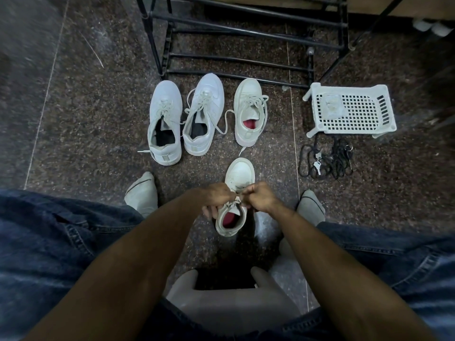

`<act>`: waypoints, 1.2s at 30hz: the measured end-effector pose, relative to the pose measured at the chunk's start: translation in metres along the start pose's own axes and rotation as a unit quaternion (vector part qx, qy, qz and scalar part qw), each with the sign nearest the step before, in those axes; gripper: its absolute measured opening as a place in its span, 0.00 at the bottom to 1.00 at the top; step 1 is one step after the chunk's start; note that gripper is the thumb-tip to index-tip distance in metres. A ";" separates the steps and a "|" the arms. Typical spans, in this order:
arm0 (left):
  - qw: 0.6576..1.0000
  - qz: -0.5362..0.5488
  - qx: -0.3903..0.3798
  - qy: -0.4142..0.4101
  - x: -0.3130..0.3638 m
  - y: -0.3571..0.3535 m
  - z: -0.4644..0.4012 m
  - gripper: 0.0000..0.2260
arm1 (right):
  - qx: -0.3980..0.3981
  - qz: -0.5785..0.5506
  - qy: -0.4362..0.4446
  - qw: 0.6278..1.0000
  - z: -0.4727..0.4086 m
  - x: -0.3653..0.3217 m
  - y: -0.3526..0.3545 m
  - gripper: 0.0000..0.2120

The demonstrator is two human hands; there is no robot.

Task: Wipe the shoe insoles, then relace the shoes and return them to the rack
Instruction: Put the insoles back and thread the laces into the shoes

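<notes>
Between our feet, well short of the rack [246, 35], stands the shoe [235, 200], toe pointing away toward it. Our left hand [218, 195] and right hand [259, 196] each pinch its lace [238, 193] over the tongue, equally near.

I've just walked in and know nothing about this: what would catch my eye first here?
First, the two hands, left hand and right hand, pinching the laces of a white shoe with a red insole on the floor between the person's socked feet. Beyond it stand three more white shoes in a row before a black rack. To the right lies an overturned white plastic basket.
</notes>
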State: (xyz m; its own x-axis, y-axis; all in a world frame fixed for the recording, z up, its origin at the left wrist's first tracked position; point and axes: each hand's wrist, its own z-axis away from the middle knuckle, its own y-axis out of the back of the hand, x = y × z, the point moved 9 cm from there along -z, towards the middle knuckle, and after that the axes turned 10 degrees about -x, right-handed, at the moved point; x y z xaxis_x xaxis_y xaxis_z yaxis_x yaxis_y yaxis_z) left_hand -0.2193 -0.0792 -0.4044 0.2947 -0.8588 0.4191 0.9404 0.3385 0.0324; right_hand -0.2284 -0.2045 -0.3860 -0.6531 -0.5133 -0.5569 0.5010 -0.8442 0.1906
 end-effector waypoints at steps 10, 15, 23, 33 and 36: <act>0.994 -0.088 0.017 -0.055 -0.002 0.012 0.005 0.09 | 0.058 0.261 0.010 0.964 0.011 -0.003 0.017 0.07; 0.994 -0.095 0.011 -0.058 -0.006 0.008 0.001 0.11 | 0.067 0.408 -0.053 0.909 0.023 -0.001 0.028 0.10; 0.993 -0.105 0.022 -0.054 -0.020 0.006 -0.005 0.11 | 0.078 0.474 -0.094 0.872 0.024 0.008 0.027 0.15; 0.992 -0.019 0.108 -0.068 -0.030 -0.016 -0.012 0.19 | 0.109 0.334 -0.046 0.935 0.034 0.009 0.000 0.17; 0.985 -0.081 0.142 -0.052 -0.026 -0.015 -0.010 0.18 | 0.101 0.335 -0.069 0.934 0.029 0.018 -0.015 0.22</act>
State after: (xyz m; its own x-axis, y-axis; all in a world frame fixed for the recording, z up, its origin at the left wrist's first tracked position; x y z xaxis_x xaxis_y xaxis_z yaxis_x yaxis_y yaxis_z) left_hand -0.2391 -0.0656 -0.4253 0.1123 -0.8716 0.4772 0.8837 0.3072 0.3532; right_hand -0.2641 -0.2053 -0.3754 -0.3049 -0.9402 -0.1517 0.7150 -0.3312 0.6157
